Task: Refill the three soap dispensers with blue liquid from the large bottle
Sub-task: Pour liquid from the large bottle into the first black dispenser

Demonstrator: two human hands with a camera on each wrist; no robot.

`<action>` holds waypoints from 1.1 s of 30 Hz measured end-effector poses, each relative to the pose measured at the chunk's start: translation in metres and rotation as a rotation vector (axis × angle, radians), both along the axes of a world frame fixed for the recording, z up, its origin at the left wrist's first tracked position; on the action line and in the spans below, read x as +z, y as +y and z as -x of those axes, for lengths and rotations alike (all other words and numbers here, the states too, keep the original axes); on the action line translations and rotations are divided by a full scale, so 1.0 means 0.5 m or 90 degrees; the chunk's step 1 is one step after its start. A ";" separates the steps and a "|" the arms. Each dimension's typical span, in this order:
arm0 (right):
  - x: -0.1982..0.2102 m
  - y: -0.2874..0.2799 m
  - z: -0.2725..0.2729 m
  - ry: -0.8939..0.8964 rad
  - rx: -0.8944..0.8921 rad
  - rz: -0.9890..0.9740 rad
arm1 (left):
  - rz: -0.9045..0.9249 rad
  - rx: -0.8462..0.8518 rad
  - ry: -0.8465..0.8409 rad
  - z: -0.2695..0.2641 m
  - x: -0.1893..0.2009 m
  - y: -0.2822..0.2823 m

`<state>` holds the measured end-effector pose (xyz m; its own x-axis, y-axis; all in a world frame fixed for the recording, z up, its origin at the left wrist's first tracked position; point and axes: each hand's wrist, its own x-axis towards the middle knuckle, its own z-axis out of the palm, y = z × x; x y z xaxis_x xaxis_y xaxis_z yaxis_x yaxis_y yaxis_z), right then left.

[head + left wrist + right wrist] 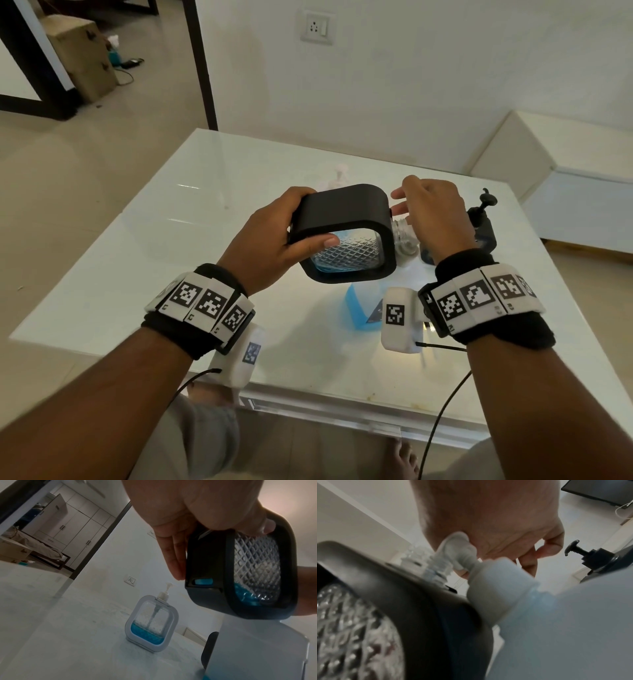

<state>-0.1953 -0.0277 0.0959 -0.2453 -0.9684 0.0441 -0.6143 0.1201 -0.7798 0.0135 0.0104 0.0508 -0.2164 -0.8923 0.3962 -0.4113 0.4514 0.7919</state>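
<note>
My left hand (305, 222) grips a black-framed dispenser (346, 236) and holds it tipped on its side above the table. A little blue liquid lies in its lower corner (248, 596). Its clear threaded neck (404, 233) points right and has no pump on it. My right hand (404, 202) hovers at that neck with loosely curled fingers, and nothing shows in them. The large bottle (363, 308) of blue liquid stands directly below, its white capped spout (496, 581) close to the neck. A white-framed dispenser (150, 623) stands further back. A second dark dispenser (483, 229) with its pump stands on the right.
The glossy white table (171, 240) stands against a white wall with a socket (317, 27). A low white cabinet (565, 192) sits to the right. Cables hang from both wrist cameras over the table's near edge.
</note>
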 end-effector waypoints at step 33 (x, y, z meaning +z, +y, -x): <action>-0.013 -0.012 0.010 0.077 -0.016 0.029 | -0.009 0.006 -0.007 -0.002 0.002 -0.001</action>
<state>-0.2001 -0.0336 0.0896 -0.2602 -0.9582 0.1190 -0.7011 0.1028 -0.7056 0.0144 0.0100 0.0518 -0.2123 -0.8995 0.3818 -0.4239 0.4368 0.7934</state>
